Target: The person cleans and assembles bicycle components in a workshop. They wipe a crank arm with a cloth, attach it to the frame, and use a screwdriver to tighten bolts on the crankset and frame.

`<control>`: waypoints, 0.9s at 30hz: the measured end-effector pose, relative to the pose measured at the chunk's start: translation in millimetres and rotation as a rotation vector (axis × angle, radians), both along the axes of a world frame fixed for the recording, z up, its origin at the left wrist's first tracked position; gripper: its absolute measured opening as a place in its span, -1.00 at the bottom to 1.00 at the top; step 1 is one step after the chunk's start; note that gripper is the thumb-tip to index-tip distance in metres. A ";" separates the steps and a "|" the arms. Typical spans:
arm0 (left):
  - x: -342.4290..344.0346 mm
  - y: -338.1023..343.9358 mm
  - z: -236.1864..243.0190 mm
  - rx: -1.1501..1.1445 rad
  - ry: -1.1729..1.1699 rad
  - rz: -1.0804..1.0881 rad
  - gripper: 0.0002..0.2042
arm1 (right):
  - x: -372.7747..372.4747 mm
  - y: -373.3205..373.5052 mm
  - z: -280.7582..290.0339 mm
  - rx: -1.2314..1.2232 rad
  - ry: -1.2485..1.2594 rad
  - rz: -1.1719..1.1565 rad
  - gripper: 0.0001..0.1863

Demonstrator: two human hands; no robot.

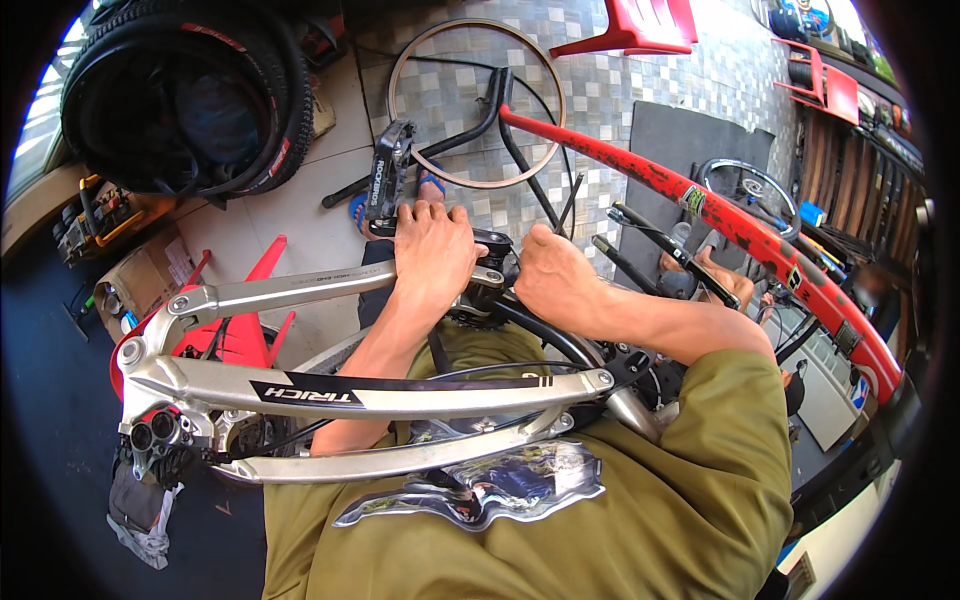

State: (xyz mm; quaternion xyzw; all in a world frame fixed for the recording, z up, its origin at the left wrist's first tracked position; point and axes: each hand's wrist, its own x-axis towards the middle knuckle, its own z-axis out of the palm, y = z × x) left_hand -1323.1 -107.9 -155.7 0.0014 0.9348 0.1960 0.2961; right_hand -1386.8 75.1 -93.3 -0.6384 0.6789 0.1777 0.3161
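Note:
A silver bicycle rear frame [430, 388] with a black dropout area lies across my lap, over my olive shirt. My left hand [435, 250] rests with bent fingers over a black crank arm [493, 240], just below a black flat pedal [388, 178]. My right hand [553, 272] is a closed fist beside the crank's inner end; whatever it grips is hidden by the fingers. Part of a toothed chainring [475, 317] shows between my forearms. A black tube [545, 335] runs below my right hand.
A red scuffed frame tube [690, 195] stretches to the right. Black tires [190, 100] stand at upper left. A thin rim [475, 100] lies on the tiled floor, near a red plastic chair [640, 25]. Another red stool [235, 335] sits at left. Another person's hand [725, 275] shows at right.

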 end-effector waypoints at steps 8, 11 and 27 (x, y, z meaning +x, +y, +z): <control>-3.4 -1.9 -2.8 0.013 -0.004 -0.020 -0.33 | -10.3 15.3 -31.6 -0.202 -0.246 -0.611 -0.76; 2.8 0.4 -2.9 -0.010 -0.002 0.007 -0.34 | -19.9 10.7 -15.5 -0.224 -0.256 -0.410 -0.71; 0.2 -0.9 -0.8 0.008 0.058 0.006 -0.44 | -8.9 38.1 -19.1 -0.194 -0.244 -0.609 -0.69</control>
